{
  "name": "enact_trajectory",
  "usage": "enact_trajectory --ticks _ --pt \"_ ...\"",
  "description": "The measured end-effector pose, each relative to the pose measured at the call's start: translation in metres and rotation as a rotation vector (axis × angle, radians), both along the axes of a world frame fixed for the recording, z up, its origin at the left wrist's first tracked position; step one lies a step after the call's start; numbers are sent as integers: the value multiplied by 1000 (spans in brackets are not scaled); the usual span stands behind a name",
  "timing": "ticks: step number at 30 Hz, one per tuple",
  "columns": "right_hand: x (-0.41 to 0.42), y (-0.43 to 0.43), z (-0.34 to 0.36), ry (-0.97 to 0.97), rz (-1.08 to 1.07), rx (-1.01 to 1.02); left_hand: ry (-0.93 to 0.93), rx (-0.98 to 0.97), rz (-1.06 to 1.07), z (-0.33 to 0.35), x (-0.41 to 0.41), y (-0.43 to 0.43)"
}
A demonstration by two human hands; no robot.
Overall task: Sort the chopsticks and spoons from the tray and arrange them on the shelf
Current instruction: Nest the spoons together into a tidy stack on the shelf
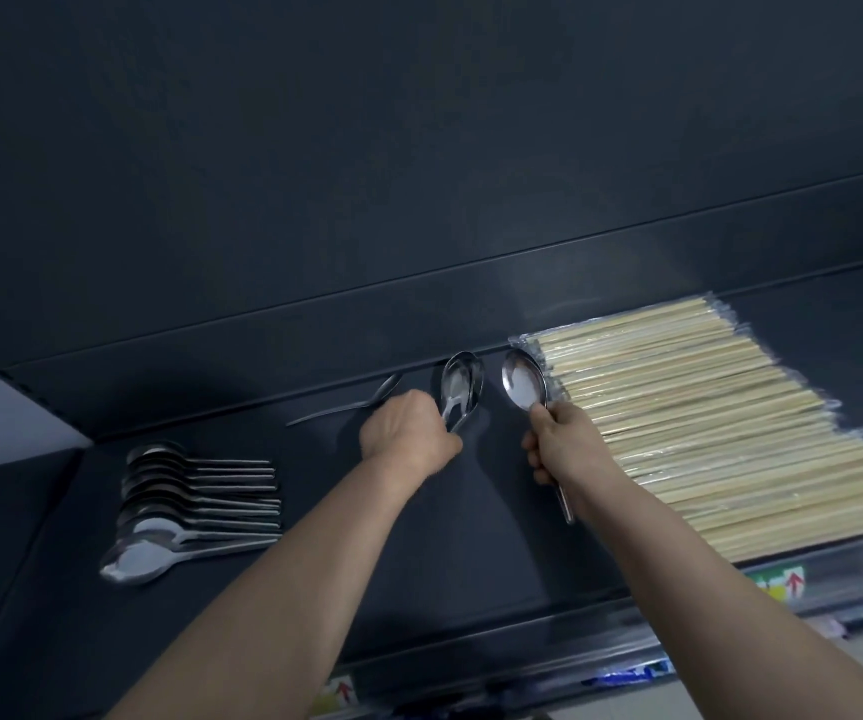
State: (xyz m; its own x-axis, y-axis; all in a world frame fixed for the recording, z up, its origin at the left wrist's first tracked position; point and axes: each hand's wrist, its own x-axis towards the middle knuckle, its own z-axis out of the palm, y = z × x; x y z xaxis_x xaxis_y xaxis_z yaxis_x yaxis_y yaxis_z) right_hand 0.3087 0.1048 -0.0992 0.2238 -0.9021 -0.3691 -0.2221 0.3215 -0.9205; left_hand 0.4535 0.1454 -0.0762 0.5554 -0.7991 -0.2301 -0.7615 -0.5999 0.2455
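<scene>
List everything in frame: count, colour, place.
shelf: one, dark grey, spans the view
spoon row: roughly ten overlapped, exact count unclear, silver, left part of the shelf, handles pointing right
loose spoon: one, silver, lying near the back of the shelf, left of centre
wrapped chopsticks: many in clear wrappers, pale wood, right part of the shelf
labels: at least two, with red arrows, on the shelf's front edge
short spoon: one, possibly two nested, silver, held at centre
long spoon: one, silver, held beside the chopsticks
left hand: one, grips the short spoon
right hand: one, grips the long spoon's handle
</scene>
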Motion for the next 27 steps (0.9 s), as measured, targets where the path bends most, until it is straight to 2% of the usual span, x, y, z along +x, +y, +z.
enact_trajectory --ticks 3,5,9,13,18,22,25,27 --pt "7 -1 -2 11 10 -7 17 -90 -11 -1 0 9" --pt "12 0 -3 4 7 8 139 -203 15 -4 -1 15" --pt "19 3 0 -169 -12 104 378 -416 52 -7 -9 20" --pt "21 7 6 -205 16 153 452 -431 -15 -9 -19 19" --pt "17 13 11 -300 81 243 529 -420 -199 -8 -9 18" --pt "16 16 14 -319 148 294 433 -594 45 -6 7 15" --pt "14 20 15 -253 301 257 586 -523 70 -8 15 15" --pt "14 22 17 -188 387 245 649 -541 34 -11 17 18"
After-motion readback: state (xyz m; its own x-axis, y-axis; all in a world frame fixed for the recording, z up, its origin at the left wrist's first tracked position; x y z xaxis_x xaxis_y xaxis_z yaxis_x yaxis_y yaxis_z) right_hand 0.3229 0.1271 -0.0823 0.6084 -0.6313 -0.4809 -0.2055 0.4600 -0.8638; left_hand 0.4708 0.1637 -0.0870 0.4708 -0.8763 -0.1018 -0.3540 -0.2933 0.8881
